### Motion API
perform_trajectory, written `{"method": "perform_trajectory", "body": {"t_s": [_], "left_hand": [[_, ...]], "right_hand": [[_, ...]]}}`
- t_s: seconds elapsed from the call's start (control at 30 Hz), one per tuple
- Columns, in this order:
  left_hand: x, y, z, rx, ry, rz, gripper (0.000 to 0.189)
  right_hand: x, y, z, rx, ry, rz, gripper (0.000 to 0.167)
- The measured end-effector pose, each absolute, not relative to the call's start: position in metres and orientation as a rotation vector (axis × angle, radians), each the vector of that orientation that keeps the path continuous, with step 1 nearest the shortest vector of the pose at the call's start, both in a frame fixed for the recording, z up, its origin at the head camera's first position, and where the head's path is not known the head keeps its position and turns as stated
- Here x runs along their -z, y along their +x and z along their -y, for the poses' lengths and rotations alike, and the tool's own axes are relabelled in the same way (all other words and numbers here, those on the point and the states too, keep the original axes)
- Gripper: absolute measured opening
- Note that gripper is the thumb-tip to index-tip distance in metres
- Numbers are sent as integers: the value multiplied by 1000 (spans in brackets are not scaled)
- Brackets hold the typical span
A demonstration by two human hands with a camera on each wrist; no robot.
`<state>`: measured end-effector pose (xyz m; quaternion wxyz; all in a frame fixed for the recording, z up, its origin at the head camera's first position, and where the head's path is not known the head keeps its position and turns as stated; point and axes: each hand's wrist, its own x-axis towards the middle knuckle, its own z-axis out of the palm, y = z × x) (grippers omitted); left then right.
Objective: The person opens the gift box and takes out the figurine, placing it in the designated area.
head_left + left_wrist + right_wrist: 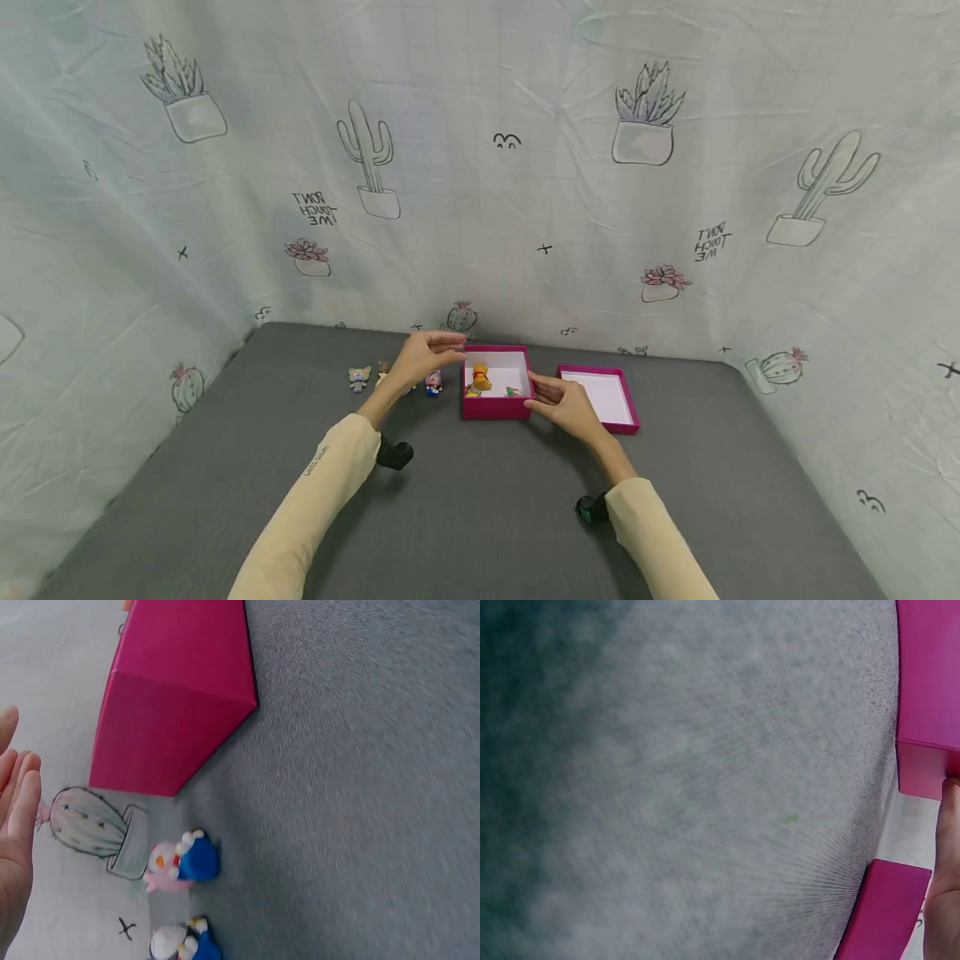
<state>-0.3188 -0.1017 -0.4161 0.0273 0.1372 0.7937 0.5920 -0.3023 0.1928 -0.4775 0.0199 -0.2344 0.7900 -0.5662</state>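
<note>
A pink box [495, 408] with a white inside stands open-topped on the grey table. In it lie an orange-and-yellow figurine [481, 378] and smaller colourful pieces, partly hidden by the front wall. My left hand [429, 357] hovers at the box's upper left edge, fingers stretched out and nothing held. The right hand [564, 405] touches the box's right side, thumb by the front corner and fingers fairly straight along the side. Left of the box stands a pink-and-blue figurine [180, 862]. A second blue-based figurine [187, 943] is beside it in the left wrist view.
The box's pink-rimmed lid [603, 397] lies inside-up to the right, partly behind my right hand. Farther left stands a pale figurine [359, 379], with another figurine [383, 372] partly behind my left wrist. A printed curtain [480, 192] hangs behind the table.
</note>
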Motion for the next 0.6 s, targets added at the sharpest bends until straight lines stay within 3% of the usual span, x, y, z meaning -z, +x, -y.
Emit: {"method": "perform_trajectory", "body": {"t_s": [0.33,0.6], "left_hand": [[418,-334,73,-1292,351,-2801,40],[415,-334,60,-1218,305,-2811,38]], "right_hand": [[475,-301,-193,1780,-723,-2440,53],[456,-289,-188,1816,-777,-2379,50]]}}
